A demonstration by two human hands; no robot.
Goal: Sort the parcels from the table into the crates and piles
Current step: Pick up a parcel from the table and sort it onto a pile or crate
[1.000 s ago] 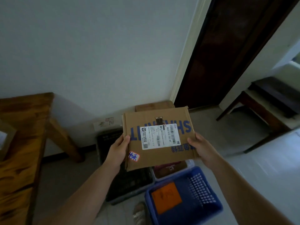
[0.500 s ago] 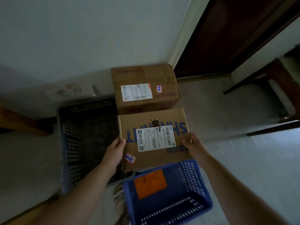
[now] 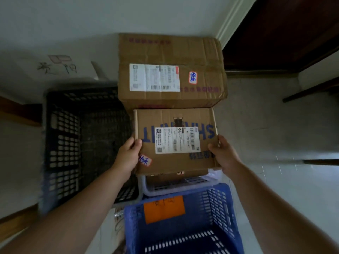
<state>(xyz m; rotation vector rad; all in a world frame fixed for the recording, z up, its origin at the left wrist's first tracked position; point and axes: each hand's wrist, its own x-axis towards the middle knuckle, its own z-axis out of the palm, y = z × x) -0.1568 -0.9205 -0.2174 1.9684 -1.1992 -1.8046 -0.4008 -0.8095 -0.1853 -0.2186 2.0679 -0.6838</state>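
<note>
Both hands gripping flat parcel, above white crate

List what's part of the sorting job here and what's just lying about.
Job:
- held parcel, gripped by left hand and right hand
- big box by the wall
- black crate
- white crate holding a brown parcel
- blue crate
- handwritten wall sign

Lying about:
- dark door
- wooden furniture at right

Bare left hand and bare right hand; both forearms bare all the way to the lower edge of view.
</note>
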